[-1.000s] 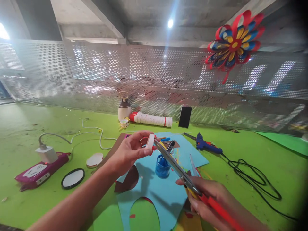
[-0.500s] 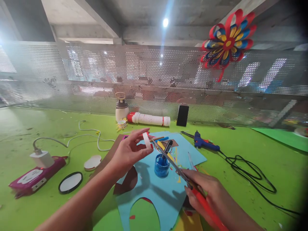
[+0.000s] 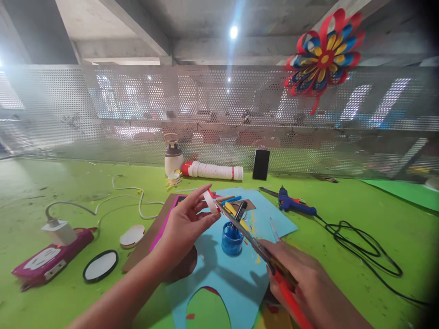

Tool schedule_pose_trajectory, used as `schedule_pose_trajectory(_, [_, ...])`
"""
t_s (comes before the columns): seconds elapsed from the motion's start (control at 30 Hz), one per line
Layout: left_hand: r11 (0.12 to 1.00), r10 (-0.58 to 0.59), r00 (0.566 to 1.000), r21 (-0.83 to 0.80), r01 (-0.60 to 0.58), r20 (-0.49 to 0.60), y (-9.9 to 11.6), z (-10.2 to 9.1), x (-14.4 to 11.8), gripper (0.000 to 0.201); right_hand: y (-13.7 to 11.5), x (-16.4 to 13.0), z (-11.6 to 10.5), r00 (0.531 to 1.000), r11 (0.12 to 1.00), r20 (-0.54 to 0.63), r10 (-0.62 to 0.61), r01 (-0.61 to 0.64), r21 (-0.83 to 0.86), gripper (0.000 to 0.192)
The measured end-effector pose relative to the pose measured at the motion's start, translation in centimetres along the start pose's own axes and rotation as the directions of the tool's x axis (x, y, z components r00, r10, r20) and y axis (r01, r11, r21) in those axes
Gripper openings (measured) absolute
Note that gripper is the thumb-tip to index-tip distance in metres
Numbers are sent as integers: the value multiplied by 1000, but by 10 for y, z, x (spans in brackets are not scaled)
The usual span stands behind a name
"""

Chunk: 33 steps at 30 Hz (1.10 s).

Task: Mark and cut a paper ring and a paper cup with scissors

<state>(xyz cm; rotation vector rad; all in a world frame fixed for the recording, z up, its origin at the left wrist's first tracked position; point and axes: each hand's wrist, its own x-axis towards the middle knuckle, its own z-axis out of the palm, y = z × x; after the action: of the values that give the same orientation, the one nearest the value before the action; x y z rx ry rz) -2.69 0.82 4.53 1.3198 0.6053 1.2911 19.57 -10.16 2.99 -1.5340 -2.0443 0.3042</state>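
Note:
Between the thumb and fingers of my left hand [image 3: 187, 219] is a small curved strip of white and red paper [image 3: 210, 202]. My right hand [image 3: 302, 274] grips a pair of scissors [image 3: 252, 242] with red-orange handles. The blades point up and left, their tips at the paper strip; whether they touch it I cannot tell. Below them a blue jar [image 3: 232, 240] with a black marker [image 3: 240, 212] in it stands on a light blue sheet [image 3: 219, 274], which has a round hole cut near its front.
A blue glue gun [image 3: 295, 203] with a coiled black cord lies to the right. On the left are a purple power strip [image 3: 51, 262] and a black-rimmed white disc [image 3: 100, 266]. A phone [image 3: 261, 164], a white-and-red paper roll [image 3: 214, 171] and a spray bottle [image 3: 173, 157] are at the back.
The paper strip has tilted in my left hand, its top leaning left. The scissor tips now overlap the strip's edge in view. My right hand has shifted slightly.

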Motion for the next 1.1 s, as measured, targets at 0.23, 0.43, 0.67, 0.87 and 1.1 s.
schedule_pose_trajectory(0.23, [999, -35, 999, -27, 35, -4, 3, -2, -3, 65, -2, -1, -2, 999, 1000, -41, 9, -9, -1, 44])
schedule_pose_trajectory(0.43, [999, -38, 999, 2, 38, -30, 1, -3, -4, 64, 2, -3, 2, 995, 998, -83, -56, 55, -24, 48])
schedule_pose_trajectory(0.67, [992, 20, 999, 123, -14, -48, 5, 5, -5, 58, 11, -6, 8, 995, 988, -49, -90, 83, -131, 48])
schedule_pose_trajectory(0.87, [981, 94, 994, 177, -83, -57, 1, 7, -4, 50, 10, -8, 8, 972, 941, -125, -197, 152, -302, 49])
schedule_pose_trajectory(1.1, [980, 135, 990, 152, -127, -47, -11, 5, -1, 50, 7, -2, 5, 945, 915, -179, -275, 200, -350, 44])
